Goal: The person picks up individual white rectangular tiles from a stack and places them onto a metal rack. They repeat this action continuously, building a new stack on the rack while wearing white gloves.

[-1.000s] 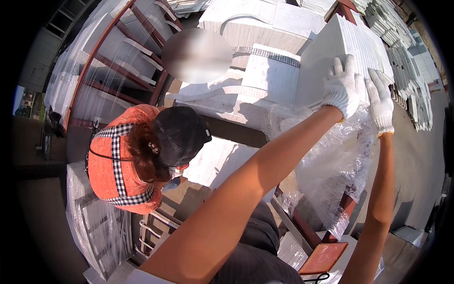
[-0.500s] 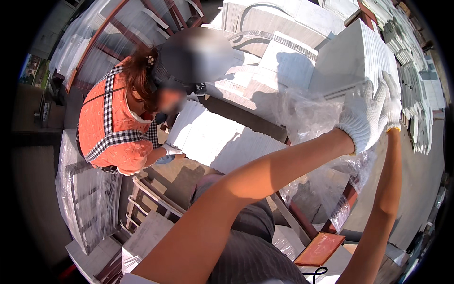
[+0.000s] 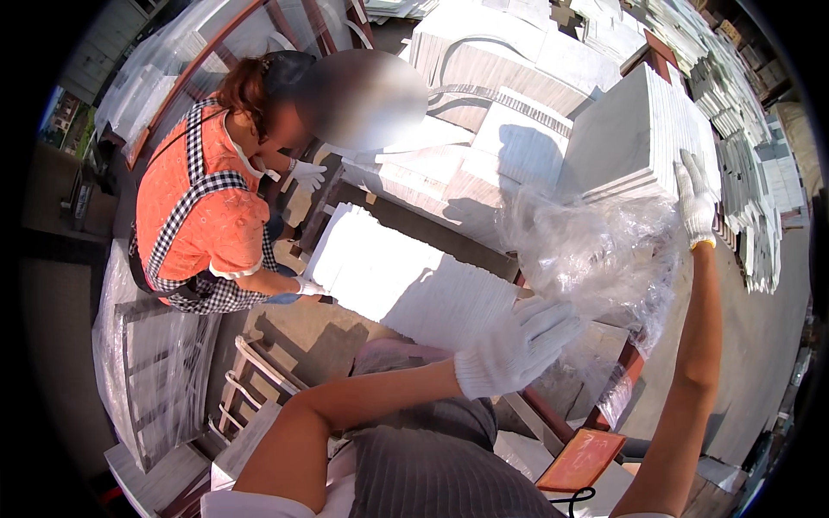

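My left hand (image 3: 518,345), in a white knit glove, hovers near the right end of a row of upright white stone tiles (image 3: 406,268). Its fingers stretch out and hold nothing; whether it touches the row I cannot tell. With its white-gloved fingers straight, my right hand (image 3: 696,200) lies against the right edge of a tall stack of stone tiles (image 3: 609,129) standing on edge. Crumpled clear plastic film (image 3: 587,250) lies below that stack, between my two hands.
A co-worker (image 3: 194,198) in an orange top and checked apron bends at the left, one gloved hand at the row's left end. Wrapped crates (image 3: 164,363) stand lower left. More slabs (image 3: 747,207) lean at the right. A reddish-brown plate (image 3: 580,457) sits by my right forearm.
My left hand has left the tall tile stack and come down and left, to the row's right end. My right hand remains at the stack. The co-worker's farther hand has come into view, spread.
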Tool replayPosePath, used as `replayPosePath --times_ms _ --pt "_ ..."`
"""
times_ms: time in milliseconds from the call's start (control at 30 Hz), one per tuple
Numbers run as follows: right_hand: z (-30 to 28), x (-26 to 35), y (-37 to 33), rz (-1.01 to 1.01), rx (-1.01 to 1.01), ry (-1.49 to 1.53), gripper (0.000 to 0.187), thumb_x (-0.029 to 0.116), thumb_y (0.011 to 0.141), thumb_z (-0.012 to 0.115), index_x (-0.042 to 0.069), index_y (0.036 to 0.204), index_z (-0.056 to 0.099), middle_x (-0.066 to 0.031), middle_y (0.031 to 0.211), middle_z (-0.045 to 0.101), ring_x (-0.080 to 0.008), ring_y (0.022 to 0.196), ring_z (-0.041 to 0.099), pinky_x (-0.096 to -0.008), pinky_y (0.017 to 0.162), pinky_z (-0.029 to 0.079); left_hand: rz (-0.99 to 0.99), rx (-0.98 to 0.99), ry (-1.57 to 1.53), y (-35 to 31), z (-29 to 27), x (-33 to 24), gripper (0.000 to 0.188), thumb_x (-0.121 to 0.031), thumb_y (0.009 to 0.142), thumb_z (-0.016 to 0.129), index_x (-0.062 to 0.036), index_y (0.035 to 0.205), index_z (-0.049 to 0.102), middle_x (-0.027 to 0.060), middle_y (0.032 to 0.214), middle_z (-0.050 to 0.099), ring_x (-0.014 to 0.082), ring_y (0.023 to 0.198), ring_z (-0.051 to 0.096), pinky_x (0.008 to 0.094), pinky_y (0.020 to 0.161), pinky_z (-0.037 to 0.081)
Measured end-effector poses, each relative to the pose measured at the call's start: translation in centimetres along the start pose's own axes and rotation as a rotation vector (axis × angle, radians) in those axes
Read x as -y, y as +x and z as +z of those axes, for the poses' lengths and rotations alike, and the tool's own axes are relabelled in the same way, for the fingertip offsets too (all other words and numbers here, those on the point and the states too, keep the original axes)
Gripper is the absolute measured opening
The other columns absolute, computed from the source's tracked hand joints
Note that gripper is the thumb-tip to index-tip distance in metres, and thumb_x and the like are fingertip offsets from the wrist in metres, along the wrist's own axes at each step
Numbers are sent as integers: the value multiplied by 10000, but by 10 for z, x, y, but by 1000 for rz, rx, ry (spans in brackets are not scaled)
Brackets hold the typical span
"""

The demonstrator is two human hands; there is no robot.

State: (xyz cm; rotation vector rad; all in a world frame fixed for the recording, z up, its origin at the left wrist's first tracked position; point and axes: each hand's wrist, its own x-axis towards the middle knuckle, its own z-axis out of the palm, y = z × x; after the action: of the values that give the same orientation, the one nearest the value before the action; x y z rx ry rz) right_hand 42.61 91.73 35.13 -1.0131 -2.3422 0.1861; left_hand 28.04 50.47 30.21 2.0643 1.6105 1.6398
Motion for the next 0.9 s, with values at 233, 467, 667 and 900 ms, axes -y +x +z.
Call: replayPosePath --times_ms 233,467,667,900 --pt "-10 9 2 6 69 -35 488 391 987 495 91 1371 528 -168 1444 453 -314 1370 381 -372 1126 288 -404 290 254 -131 -60 6 346 -140 886 596 -39 1217 595 152 1111 638 323 989 621 405 868 499" --pt "-26 -19 37 37 218 -99 510 333 993 503 30 1401 469 -149 1429 488 -289 1354 420 -327 1120 296 -704 340 216 -164 -77 -10 350 -173 915 560 -43 1240 574 160 1088 651 333 980 625 414 874 493" --pt "-34 48 56 -118 78 -8 567 395 985 501 -7 1384 480 -190 1403 506 -313 1332 442 -351 1110 309 -759 370 145 -166 -78 -18 361 -202 930 543 -55 1258 563 171 1117 641 343 1004 616 423 888 487" --pt "-49 121 53 -112 93 -90 564 451 982 479 73 1401 490 -160 1403 517 -307 1310 469 -345 1100 327 -689 347 184 -195 -105 -15 316 -224 927 531 -79 1207 552 153 1096 630 343 946 611 429 847 479"
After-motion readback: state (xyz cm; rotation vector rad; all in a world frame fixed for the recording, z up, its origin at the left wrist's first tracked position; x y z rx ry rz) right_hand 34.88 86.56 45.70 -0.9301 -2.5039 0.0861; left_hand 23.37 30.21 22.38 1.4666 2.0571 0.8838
